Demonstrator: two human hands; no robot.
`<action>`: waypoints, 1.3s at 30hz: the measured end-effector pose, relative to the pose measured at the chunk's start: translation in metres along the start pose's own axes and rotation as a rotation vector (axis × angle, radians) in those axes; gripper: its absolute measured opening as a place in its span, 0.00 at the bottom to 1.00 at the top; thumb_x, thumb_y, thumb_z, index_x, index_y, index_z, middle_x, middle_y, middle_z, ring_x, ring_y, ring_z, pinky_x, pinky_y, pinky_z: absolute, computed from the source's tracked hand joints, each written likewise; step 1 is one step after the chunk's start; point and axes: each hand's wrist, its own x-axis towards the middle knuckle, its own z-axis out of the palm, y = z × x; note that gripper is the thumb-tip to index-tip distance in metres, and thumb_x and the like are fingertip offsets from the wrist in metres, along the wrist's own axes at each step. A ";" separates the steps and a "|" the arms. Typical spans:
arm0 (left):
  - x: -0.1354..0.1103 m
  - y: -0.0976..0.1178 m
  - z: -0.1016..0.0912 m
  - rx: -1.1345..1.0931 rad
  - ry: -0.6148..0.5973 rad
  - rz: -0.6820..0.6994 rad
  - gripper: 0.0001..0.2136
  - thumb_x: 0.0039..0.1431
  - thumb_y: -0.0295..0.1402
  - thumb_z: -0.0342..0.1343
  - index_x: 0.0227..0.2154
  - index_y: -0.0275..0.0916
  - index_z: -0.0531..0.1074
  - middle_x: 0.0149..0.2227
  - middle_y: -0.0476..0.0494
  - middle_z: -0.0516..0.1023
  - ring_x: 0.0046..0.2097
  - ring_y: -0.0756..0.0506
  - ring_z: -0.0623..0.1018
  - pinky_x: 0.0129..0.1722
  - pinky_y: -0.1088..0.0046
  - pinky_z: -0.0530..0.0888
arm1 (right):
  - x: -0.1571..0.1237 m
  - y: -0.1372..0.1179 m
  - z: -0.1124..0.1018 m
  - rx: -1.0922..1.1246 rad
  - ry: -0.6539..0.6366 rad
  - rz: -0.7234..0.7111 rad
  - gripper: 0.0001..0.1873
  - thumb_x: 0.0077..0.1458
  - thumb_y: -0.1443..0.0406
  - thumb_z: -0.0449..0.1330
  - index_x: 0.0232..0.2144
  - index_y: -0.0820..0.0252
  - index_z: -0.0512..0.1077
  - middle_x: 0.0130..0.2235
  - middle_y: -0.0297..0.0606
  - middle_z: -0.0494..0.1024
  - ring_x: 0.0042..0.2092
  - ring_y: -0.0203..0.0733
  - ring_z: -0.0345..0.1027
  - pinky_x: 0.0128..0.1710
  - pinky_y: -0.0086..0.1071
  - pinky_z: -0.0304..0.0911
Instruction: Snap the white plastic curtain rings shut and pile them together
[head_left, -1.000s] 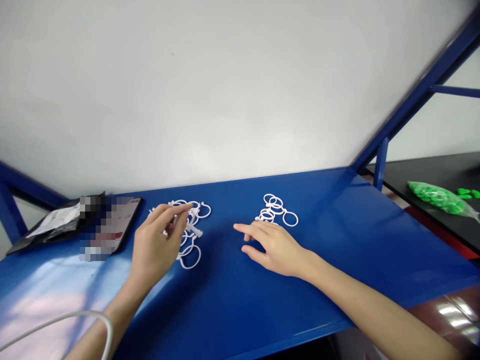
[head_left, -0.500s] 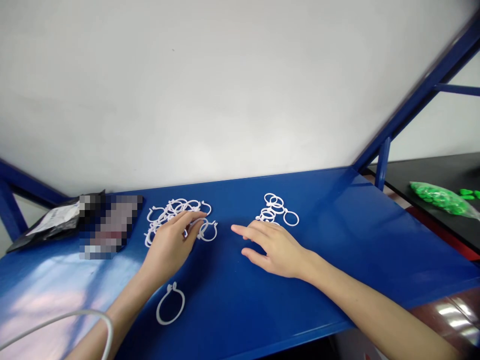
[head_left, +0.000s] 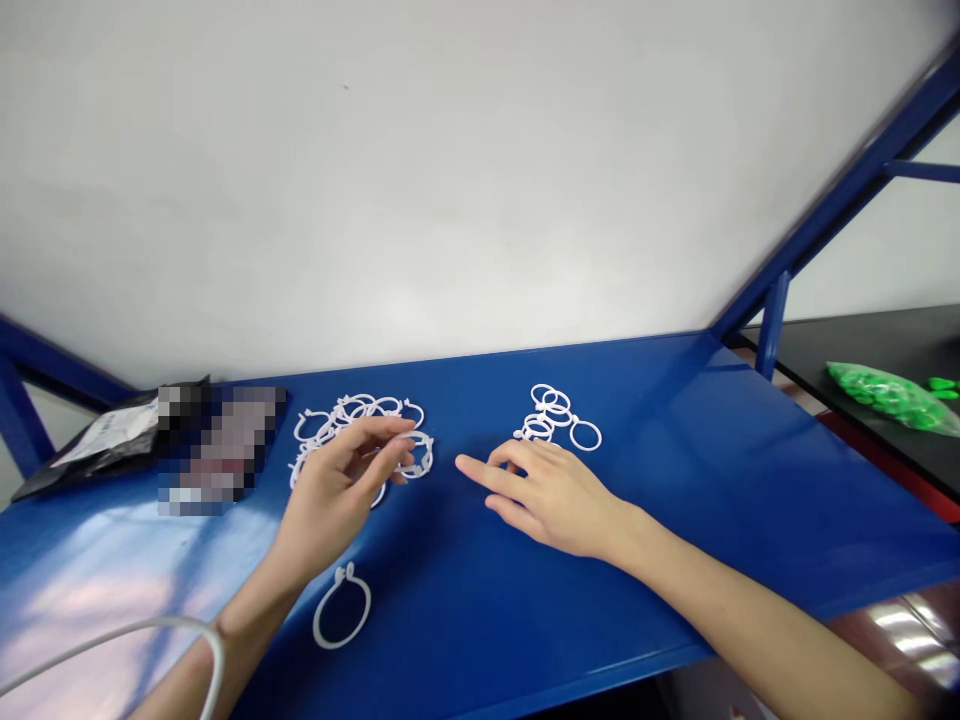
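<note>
My left hand (head_left: 341, 480) is raised at the right side of a pile of white plastic ring clips (head_left: 360, 405). Its thumb and fingers pinch a white ring clip (head_left: 427, 460), which seems to overlap another ring behind it. Fingertips hide part of both. My right hand (head_left: 551, 490) hovers over the blue table with its index finger stretched toward the left and the other fingers loosely bent; nothing shows in it. Just beyond it lies a smaller group of white rings (head_left: 555, 405). A single ring clip (head_left: 317, 620) with two small knobs rests nearer to me.
A black plastic package (head_left: 127, 430) with a white label and a blurred-out item (head_left: 225, 440) lie at the left of the blue table (head_left: 480, 620). A white cable (head_left: 142, 625) loops at lower left. Green pieces in a clear bag (head_left: 889, 395) sit on a black surface at right.
My left hand has lifted and turned slightly, bringing a ring clip up between thumb and fingers. My right hand has barely moved, its index finger a little further left.
</note>
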 end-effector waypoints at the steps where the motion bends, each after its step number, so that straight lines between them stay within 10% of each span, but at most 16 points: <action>1: -0.002 0.001 0.002 -0.062 -0.009 -0.003 0.15 0.60 0.45 0.62 0.42 0.40 0.77 0.34 0.45 0.83 0.30 0.46 0.82 0.30 0.71 0.80 | 0.000 0.000 0.000 0.002 0.013 -0.001 0.27 0.71 0.61 0.52 0.70 0.45 0.56 0.49 0.41 0.77 0.44 0.44 0.73 0.44 0.40 0.72; 6: -0.009 -0.001 0.017 -0.246 -0.205 0.100 0.08 0.60 0.39 0.65 0.37 0.40 0.78 0.35 0.43 0.85 0.35 0.44 0.85 0.35 0.68 0.83 | 0.000 -0.003 0.004 0.199 0.141 0.056 0.25 0.70 0.56 0.56 0.65 0.54 0.62 0.47 0.42 0.78 0.43 0.43 0.75 0.44 0.40 0.73; 10: -0.016 -0.009 0.022 0.016 -0.303 0.534 0.07 0.66 0.28 0.59 0.41 0.43 0.80 0.40 0.43 0.85 0.47 0.43 0.84 0.43 0.68 0.83 | 0.001 -0.006 0.008 0.431 0.234 0.051 0.17 0.69 0.59 0.57 0.57 0.55 0.70 0.43 0.39 0.80 0.38 0.39 0.77 0.40 0.35 0.74; 14: -0.025 -0.016 0.020 0.401 -0.283 0.989 0.18 0.70 0.22 0.49 0.57 0.41 0.74 0.48 0.40 0.84 0.60 0.40 0.77 0.56 0.60 0.79 | 0.002 -0.008 0.008 0.570 0.300 0.049 0.09 0.68 0.64 0.58 0.49 0.57 0.74 0.42 0.39 0.81 0.38 0.37 0.77 0.40 0.33 0.74; 23: -0.032 0.001 0.017 0.637 -0.157 1.294 0.13 0.68 0.22 0.51 0.49 0.34 0.77 0.51 0.41 0.83 0.59 0.40 0.76 0.60 0.59 0.75 | 0.007 -0.013 0.005 0.657 0.463 0.057 0.04 0.66 0.68 0.61 0.39 0.57 0.76 0.38 0.37 0.82 0.40 0.38 0.77 0.40 0.33 0.74; 29: -0.038 0.004 0.030 0.357 0.171 0.837 0.12 0.61 0.26 0.63 0.46 0.40 0.74 0.41 0.43 0.82 0.44 0.45 0.80 0.45 0.67 0.79 | 0.006 -0.013 0.005 0.617 0.496 0.001 0.05 0.65 0.70 0.61 0.40 0.57 0.77 0.38 0.38 0.82 0.40 0.37 0.77 0.40 0.32 0.75; 33: -0.031 -0.001 0.037 0.211 0.066 0.403 0.08 0.66 0.33 0.58 0.47 0.42 0.75 0.43 0.43 0.81 0.39 0.47 0.81 0.39 0.70 0.79 | 0.006 -0.013 0.004 0.586 0.485 -0.042 0.06 0.66 0.70 0.60 0.41 0.57 0.76 0.39 0.38 0.81 0.40 0.36 0.77 0.40 0.30 0.75; 39: -0.028 -0.003 0.037 0.053 -0.014 0.316 0.04 0.66 0.34 0.59 0.37 0.42 0.79 0.33 0.48 0.81 0.34 0.48 0.80 0.35 0.73 0.76 | 0.003 -0.012 0.006 0.513 0.442 -0.079 0.06 0.67 0.69 0.58 0.42 0.56 0.75 0.42 0.39 0.82 0.40 0.36 0.79 0.38 0.28 0.76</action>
